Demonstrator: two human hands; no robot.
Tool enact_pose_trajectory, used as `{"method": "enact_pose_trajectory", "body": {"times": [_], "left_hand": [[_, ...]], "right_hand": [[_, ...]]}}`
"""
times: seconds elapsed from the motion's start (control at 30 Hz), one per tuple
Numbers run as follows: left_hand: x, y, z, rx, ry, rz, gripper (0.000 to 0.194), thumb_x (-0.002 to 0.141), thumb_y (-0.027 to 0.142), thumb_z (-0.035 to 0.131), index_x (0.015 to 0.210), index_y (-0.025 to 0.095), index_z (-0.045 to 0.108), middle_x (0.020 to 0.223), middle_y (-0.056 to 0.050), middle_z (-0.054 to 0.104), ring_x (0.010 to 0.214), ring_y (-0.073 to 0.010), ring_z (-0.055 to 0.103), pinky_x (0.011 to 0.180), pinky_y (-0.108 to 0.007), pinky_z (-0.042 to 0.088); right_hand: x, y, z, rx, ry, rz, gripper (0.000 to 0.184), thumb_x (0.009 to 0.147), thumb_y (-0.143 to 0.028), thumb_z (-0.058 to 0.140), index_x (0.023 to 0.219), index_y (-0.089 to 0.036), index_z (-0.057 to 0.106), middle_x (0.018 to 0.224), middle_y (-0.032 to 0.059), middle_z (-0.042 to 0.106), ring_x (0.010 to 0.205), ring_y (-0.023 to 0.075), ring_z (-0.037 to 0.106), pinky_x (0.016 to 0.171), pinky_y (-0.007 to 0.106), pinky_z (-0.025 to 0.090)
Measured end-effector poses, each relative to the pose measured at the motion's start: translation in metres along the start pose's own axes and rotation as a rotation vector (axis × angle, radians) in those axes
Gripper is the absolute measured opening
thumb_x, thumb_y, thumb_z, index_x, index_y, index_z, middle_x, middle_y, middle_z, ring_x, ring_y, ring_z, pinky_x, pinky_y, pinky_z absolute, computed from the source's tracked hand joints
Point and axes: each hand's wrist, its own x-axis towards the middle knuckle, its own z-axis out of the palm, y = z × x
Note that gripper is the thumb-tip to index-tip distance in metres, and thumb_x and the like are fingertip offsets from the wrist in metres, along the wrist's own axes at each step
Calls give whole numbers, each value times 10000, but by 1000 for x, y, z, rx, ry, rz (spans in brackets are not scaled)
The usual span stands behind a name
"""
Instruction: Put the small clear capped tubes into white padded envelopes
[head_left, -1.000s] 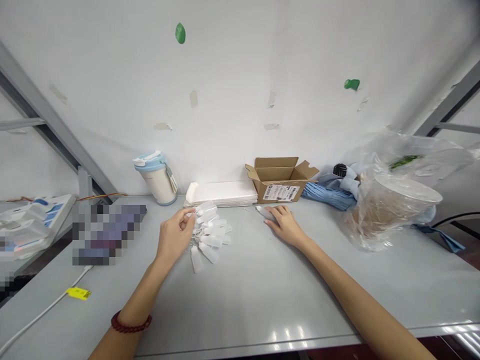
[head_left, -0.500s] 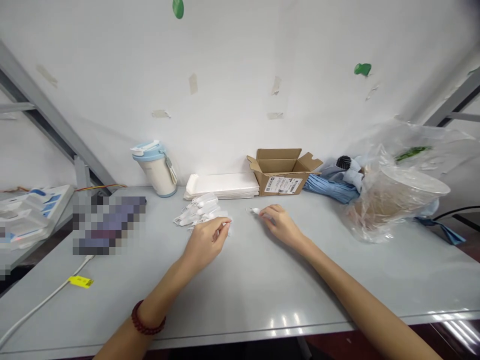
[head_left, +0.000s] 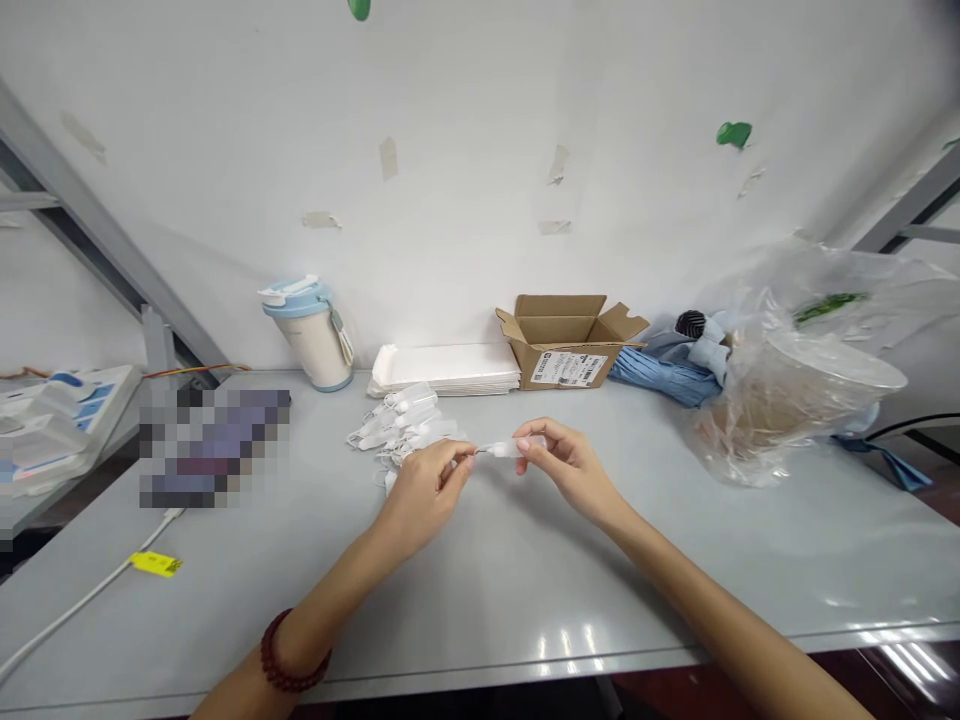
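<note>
Grasping one bottle (head_left: 514, 449) in the right hand (head_left: 566, 470), by the body, between thumb and fingers, with its tip pointing left; pinching the thin piece (head_left: 482, 451) at that tip in the left hand (head_left: 427, 490). Held between the two hands, over the middle of the worktop (head_left: 465, 590). Lying just beyond the left hand, one pile (head_left: 405, 415) of similar bottles, too overlapped to count. Standing along the back edge, left to right: one cup (head_left: 311, 345), one white stack (head_left: 450, 368), one open box (head_left: 570, 355). Bunched right of the box, blue cloth (head_left: 664, 378); near the back right corner, one clear bag (head_left: 757, 425). Toward the left edge, one pixelated object (head_left: 225, 445) and one cable (head_left: 75, 610) with one yellow tag (head_left: 156, 564)
</note>
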Motion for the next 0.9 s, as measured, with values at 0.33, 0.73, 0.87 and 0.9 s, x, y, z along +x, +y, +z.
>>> {"method": "enact_pose_trajectory", "body": {"times": [0.33, 0.73, 0.87, 0.9], "left_hand": [[1, 1, -3, -290, -102, -161, 207, 809, 353, 526, 820, 170, 622, 669, 9, 572, 563, -106, 463, 522, -220, 357], [3, 4, -5, -437, -86, -254, 209, 796, 356, 532, 811, 154, 583, 683, 7, 573, 474, -64, 384, 463, -205, 328], [5, 3, -5, -460, -100, -253, 214, 800, 364, 528, 809, 157, 580, 693, 8, 573, 465, -57, 376, 462, -205, 321], [5, 4, -6, -466, -103, -249, 215, 801, 365, 527, 807, 157, 579, 690, 10, 569, 462, -55, 374, 460, -205, 318]], "right_hand": [[1, 2, -4, 36, 56, 64, 276, 842, -458, 507, 822, -190, 572, 589, -10, 590, 598, 129, 493, 545, 261, 314], [-1, 1, 3, 46, 14, 77, 291, 850, -468, 504, 854, -189, 585, 591, -18, 596, 515, 96, 383, 506, 248, 270], [-2, 1, 2, 55, 10, 71, 288, 851, -464, 504, 865, -187, 580, 599, -17, 599, 522, 96, 391, 510, 246, 273], [-2, 1, 2, 52, 8, 71, 288, 851, -464, 504, 866, -186, 580, 600, -16, 600, 521, 96, 392, 509, 247, 273]]}}
